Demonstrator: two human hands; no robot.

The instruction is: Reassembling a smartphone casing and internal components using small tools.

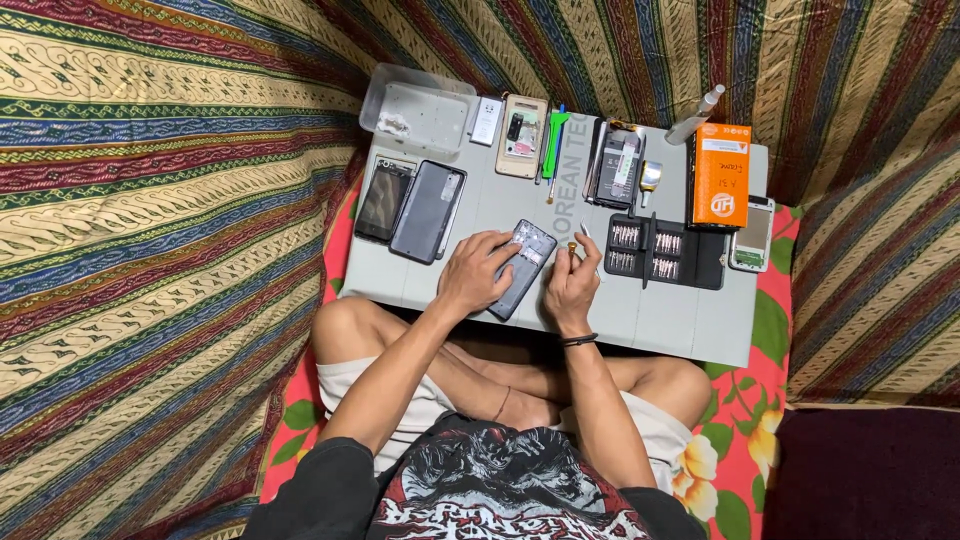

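Note:
I sit cross-legged before a low grey work mat (640,320). My left hand (474,272) rests on an opened dark phone (527,262) lying tilted near the mat's front edge, pressing it flat. My right hand (572,283) is just right of that phone, fingers closed around a small screwdriver (577,241) with a yellowish collar, its tip raised and apart from the phone. A black wristband sits on my right wrist.
On the mat lie two dark phones (412,207) at the left, a clear plastic box (416,108), an opened phone body (521,135), a green tool (553,137), another phone (616,165), a black bit case (664,252), an orange box (721,175) and a white bottle (694,116). Striped cloth surrounds everything.

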